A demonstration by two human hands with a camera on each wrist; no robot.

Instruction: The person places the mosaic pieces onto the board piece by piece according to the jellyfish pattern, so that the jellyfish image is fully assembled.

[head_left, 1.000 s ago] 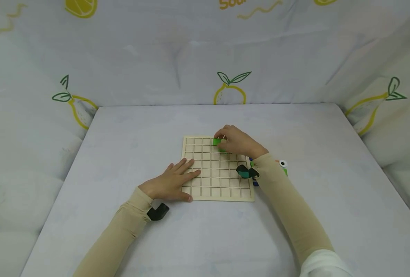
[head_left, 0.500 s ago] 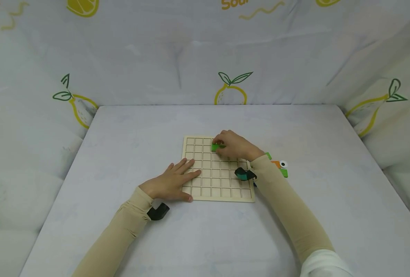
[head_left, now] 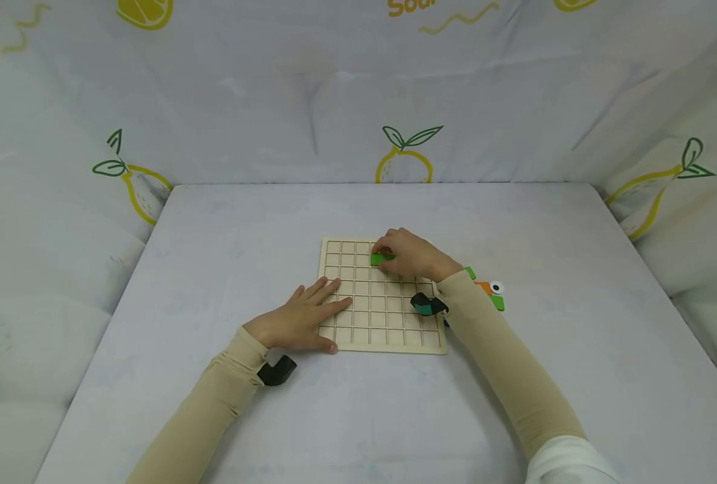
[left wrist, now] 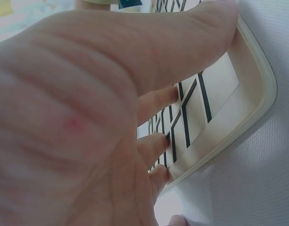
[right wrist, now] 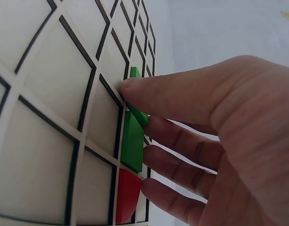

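A pale wooden grid board lies on the table. My left hand rests on its left edge with straight, spread fingers; in the left wrist view the thumb lies over the board's rim. At the far part of the grid, my right hand pinches a green block between thumb and fingers. In the right wrist view this green block sits at the grid, partly hidden behind the thumb. Beside it on the board are another green block and a red rounded piece, near the other fingertips.
Right of the board, partly behind the right forearm, lie a green piece, an orange piece and a white round piece with a black dot. White lemon-print cloth stands behind the table.
My right hand has come slightly nearer with the green block, lowering it toward the grid, then held almost still. More of the coloured pieces right of the board show. The left hand stays put.
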